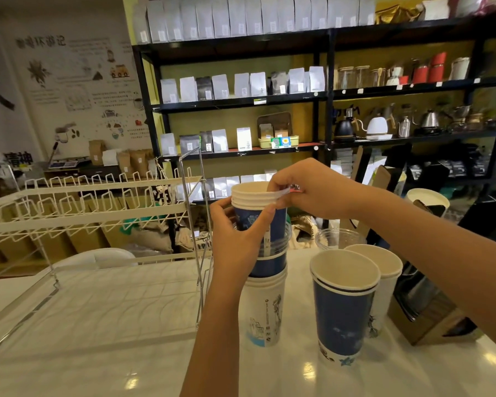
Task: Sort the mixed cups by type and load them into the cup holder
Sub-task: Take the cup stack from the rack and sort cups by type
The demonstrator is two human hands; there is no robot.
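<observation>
White glossy counter [98,353] — black shelves [241,103] of coffee bags behind.

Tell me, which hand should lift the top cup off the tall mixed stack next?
Probably the right hand: its fingertips already pinch the rim of the top blue cup. The left hand wraps the stack lower down, so it is better placed to steady the cups below.

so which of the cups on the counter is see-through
The clear plastic cup standing at the back, behind the blue paper cup and the white paper cup; those two are opaque.
</observation>
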